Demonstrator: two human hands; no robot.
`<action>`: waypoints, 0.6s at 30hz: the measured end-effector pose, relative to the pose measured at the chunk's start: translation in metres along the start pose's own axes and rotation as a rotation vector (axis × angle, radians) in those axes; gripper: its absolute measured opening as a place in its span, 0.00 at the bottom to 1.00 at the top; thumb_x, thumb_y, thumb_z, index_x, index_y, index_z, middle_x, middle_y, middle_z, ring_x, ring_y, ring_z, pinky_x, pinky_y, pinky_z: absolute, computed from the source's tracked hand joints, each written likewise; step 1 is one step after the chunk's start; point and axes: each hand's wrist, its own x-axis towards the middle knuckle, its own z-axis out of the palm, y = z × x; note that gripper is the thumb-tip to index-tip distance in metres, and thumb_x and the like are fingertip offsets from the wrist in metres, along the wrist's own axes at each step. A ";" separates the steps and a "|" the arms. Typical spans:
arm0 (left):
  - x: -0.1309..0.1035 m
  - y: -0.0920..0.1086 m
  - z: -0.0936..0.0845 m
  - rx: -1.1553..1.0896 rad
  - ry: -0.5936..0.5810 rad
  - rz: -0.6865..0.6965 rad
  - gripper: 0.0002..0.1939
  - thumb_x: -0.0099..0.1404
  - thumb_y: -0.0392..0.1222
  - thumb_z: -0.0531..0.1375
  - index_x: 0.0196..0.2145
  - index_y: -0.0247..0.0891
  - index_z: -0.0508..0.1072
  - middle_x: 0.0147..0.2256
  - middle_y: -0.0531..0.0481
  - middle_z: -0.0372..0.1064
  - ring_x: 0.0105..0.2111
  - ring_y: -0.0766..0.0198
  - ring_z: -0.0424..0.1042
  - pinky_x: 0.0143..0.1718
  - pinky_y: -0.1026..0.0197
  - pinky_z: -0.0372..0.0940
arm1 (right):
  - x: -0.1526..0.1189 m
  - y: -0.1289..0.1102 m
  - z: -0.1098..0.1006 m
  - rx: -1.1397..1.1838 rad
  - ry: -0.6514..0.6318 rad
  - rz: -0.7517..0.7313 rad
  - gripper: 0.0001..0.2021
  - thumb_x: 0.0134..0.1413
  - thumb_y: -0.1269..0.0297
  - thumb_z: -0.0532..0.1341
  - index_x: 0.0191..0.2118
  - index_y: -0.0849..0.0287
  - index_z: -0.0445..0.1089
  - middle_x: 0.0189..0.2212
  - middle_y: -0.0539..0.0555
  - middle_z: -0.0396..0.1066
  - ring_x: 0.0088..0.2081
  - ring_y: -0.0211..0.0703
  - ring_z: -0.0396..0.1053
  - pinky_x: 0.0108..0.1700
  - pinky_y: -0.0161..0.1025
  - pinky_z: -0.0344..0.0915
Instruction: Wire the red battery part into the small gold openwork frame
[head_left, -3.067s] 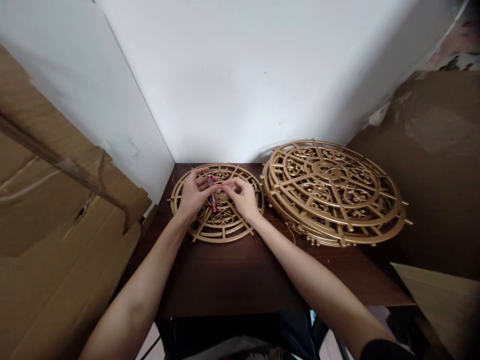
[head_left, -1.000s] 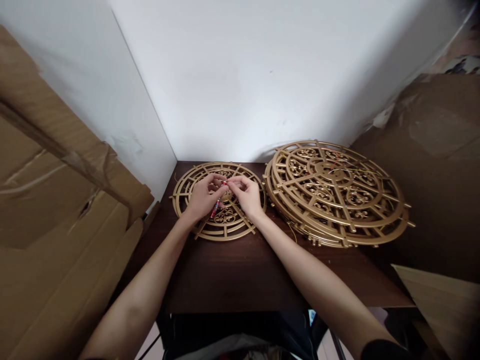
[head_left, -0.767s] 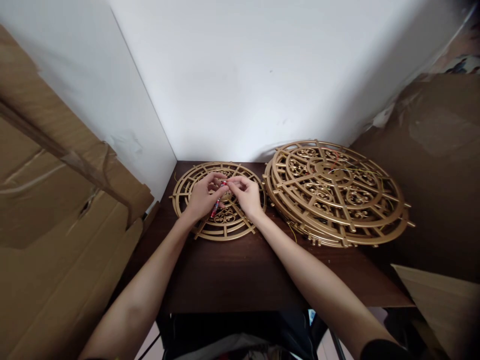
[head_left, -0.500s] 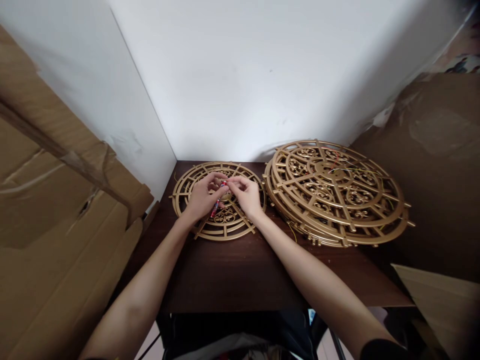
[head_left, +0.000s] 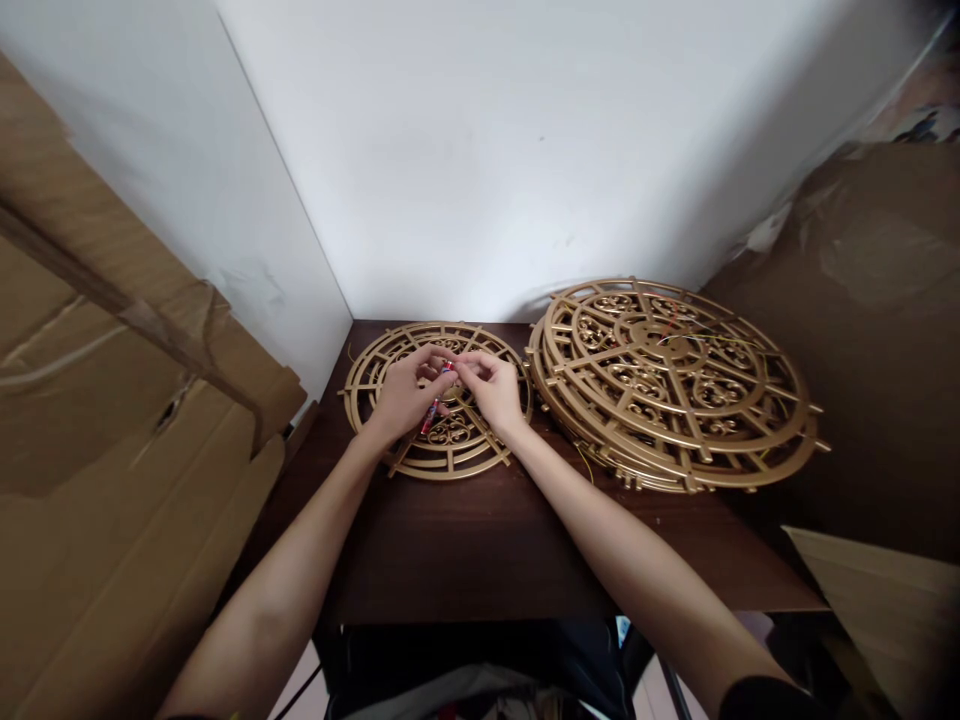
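Observation:
Over the left part of the dark table lies a round gold openwork panel (head_left: 450,461) with scroll patterns. Above its middle my left hand (head_left: 405,392) is closed around a slim red tube with printed marks (head_left: 430,415), which slants down between the fingers. My right hand (head_left: 491,388) meets it from the right, with thumb and forefinger pinched together near the tube's upper end. Whatever those fingertips hold is too small to make out. Both hands cover much of the panel's centre.
Several similar gold panels (head_left: 705,450) are stacked on the right of the brown table (head_left: 465,560), with thin coloured wires on top. Cardboard (head_left: 90,430) stands at the left, and a cardboard box (head_left: 885,350) at the right. A white wall (head_left: 495,180) rises behind.

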 end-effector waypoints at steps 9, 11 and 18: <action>0.001 -0.001 0.000 -0.041 0.009 -0.038 0.12 0.54 0.40 0.64 0.38 0.37 0.73 0.29 0.51 0.65 0.30 0.63 0.69 0.20 0.63 0.73 | -0.001 -0.003 0.000 -0.005 -0.007 -0.023 0.08 0.50 0.61 0.62 0.34 0.59 0.73 0.24 0.49 0.73 0.25 0.37 0.67 0.30 0.34 0.65; 0.001 0.000 -0.001 -0.071 0.014 -0.065 0.13 0.53 0.41 0.65 0.37 0.37 0.73 0.29 0.51 0.65 0.29 0.64 0.68 0.20 0.61 0.73 | -0.001 -0.003 0.001 0.018 -0.011 -0.040 0.08 0.49 0.62 0.63 0.35 0.59 0.72 0.27 0.50 0.74 0.26 0.36 0.68 0.32 0.34 0.66; 0.001 -0.001 -0.002 -0.183 0.019 -0.118 0.14 0.53 0.42 0.67 0.37 0.36 0.73 0.29 0.51 0.64 0.29 0.63 0.69 0.22 0.60 0.74 | -0.006 -0.004 0.003 -0.163 0.015 -0.090 0.05 0.50 0.65 0.62 0.35 0.58 0.70 0.27 0.48 0.72 0.27 0.36 0.67 0.31 0.34 0.63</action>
